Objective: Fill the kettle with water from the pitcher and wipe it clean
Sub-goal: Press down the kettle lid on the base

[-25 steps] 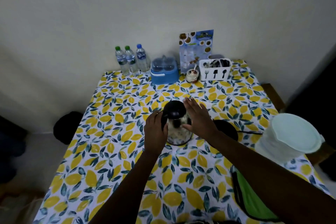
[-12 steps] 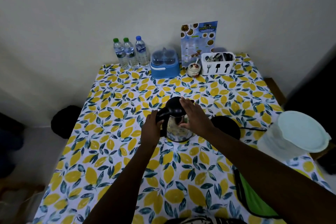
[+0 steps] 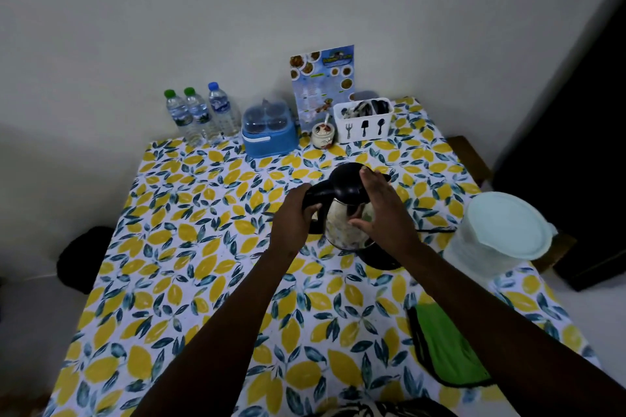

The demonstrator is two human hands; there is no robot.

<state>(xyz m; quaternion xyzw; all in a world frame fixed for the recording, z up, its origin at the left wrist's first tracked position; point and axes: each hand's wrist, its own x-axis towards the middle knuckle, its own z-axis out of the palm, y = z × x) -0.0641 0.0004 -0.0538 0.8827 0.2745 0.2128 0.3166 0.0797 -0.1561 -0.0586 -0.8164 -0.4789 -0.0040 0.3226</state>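
We see the kettle (image 3: 345, 213) near the middle of the counter (image 3: 189, 281), which wears a cloth printed with yellow lemons and dark leaves. Our left hand (image 3: 293, 220) has its grip clenched around the kettle's black handle, on the kettle's left side. Our right hand (image 3: 382, 213) lies against the steel body on the right, fingers spread, the longest reaching up to the black lid (image 3: 347, 179), the thumb pressed on the body's front; this grip is loose and flat, steadying the kettle more than clasping it. The lid looks shut. Just behind and to the right of the kettle, partly hidden by our right wrist, lies the round black base (image 3: 382, 259), with a dark cord (image 3: 437, 231) running off to the right; we cannot tell whether the kettle touches the base. The pitcher (image 3: 498, 234), pale and translucent with a light lid, stands at the counter's right edge, apart from the kettle. A green cloth (image 3: 443, 349) with a dark border lies nearer us on the right. Along the far edge by the wall stand three water bottles (image 3: 200, 115), a blue container (image 3: 269, 132), a small jar (image 3: 323, 135), a menu card (image 3: 321, 85) and a white cutlery holder (image 3: 364, 120).
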